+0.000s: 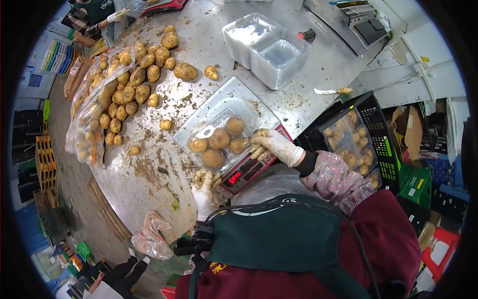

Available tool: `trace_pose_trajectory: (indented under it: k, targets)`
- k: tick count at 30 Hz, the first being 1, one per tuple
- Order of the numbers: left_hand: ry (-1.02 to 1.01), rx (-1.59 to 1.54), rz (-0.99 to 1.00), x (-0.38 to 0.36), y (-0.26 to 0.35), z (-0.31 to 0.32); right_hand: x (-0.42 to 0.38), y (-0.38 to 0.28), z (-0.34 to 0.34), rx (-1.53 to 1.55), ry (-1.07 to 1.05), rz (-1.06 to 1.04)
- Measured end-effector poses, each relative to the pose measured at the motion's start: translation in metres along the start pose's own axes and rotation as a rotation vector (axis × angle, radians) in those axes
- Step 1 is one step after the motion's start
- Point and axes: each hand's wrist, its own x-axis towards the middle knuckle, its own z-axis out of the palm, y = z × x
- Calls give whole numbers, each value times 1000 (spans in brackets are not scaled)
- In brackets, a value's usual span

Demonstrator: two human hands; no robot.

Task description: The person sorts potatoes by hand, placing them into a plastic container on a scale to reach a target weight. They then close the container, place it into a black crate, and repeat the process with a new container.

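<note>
A clear plastic tray [228,158] with several potatoes [214,158] in it sits on the metal platform of a scale [266,117]. Red digits glow on the scale's display [235,178], not sharp enough to read surely. My left hand [204,192], in a soiled white glove, is at the tray's near-left corner, fingers curled against its edge. At the right edge of the tray is my right hand [277,146], gloved too, its fingers bent and pressed together by the rim. Contact of the fingertips with the tray is partly hidden.
Loose potatoes [142,92] spill from a clear bag [82,134] at the left. Stacked empty trays [279,55] stand at the back. A knife [333,91] lies at the right, beyond a black crate [381,134] with filled trays. Another person's gloved hand [118,15] shows top left.
</note>
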Motion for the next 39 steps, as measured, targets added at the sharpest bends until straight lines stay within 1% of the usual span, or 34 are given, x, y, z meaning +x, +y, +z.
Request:
trace_pose_trajectory:
  k: [1, 3, 4, 6, 7, 9, 10, 12, 17, 18, 19, 21, 22, 23, 25, 26, 27, 28, 29, 30, 31, 32, 33, 35, 36, 37, 38, 39]
  targets:
    - [1, 0, -2, -1, 2, -1, 1, 2, 0, 33, -18, 6]
    - [-63, -72, -109, -2, 10, -4, 5, 7, 2, 56, -17, 9]
    - [-61, -71, -109, -4, 12, -2, 5, 8, 3, 58, 9, 8]
    - [-158, -211, -107, -8, 15, 1, 8, 13, 3, 62, 34, 12]
    - [-157, -210, -107, -8, 13, -1, 9, 14, 3, 86, 31, -27]
    - [-228, -233, -47, -5, 4, -10, 11, 17, 2, 112, 27, -65]
    - [-226, -231, -49, -4, -1, -14, 12, 20, 3, 146, 37, -97]
    - [-283, -286, 34, -2, -10, -20, 12, 21, 6, 181, 48, -127]
    - [-220, -217, -17, 5, -3, -17, 9, 21, 9, 143, 84, -127]
    - [-195, -209, -19, 5, 4, -14, 7, 19, 4, 147, -29, -102]
    - [-198, -205, -22, 6, 12, -11, 5, 8, -6, 23, -162, 22]
    - [-155, -258, 35, 10, 27, -3, 2, -10, -32, -37, -280, 63]
    - [-254, -316, 83, 12, 32, 0, 7, -17, -43, -123, -200, 124]
    - [-324, -359, 110, 24, 34, -5, 9, -19, -57, -131, -168, -5]
    - [-280, -252, 201, 26, 52, 11, 10, -28, -70, -70, -194, -274]
    - [-231, -124, 195, 32, 61, 8, 11, -36, -70, -64, -197, -264]
    - [-294, -176, 167, 39, 65, 12, 12, -55, -62, -59, -187, -260]
    - [-280, -133, 46, 35, 83, 23, 44, -46, -74, -350, -279, -674]
    - [-366, -74, 25, 52, 85, 15, 74, -37, -90, -674, -360, -1061]
    - [-521, -124, 25, 56, 90, 5, 68, -53, -86, -678, -433, -1230]
    - [-636, -232, -42, 70, 93, 2, 57, -66, -78, -687, -516, -1401]
    - [-600, -103, -95, 64, 109, 27, 57, -60, -79, -460, -563, -920]
    - [-670, -98, -51, 77, 110, 30, 53, -49, -82, -204, -587, -448]
    - [-597, 44, -7, 105, 110, 38, 11, -57, -71, 197, -656, -242]
    - [-619, 61, -32, 105, 110, 60, 9, -42, -76, 357, -560, -182]
    - [-701, 205, 58, 106, 110, 84, 4, -27, -84, 380, -536, -194]
    - [-787, 342, 153, 102, 110, 117, -13, -18, -91, 370, -473, -336]
    - [-824, 411, 101, 92, 108, 155, -25, -12, -99, 352, -405, -477]
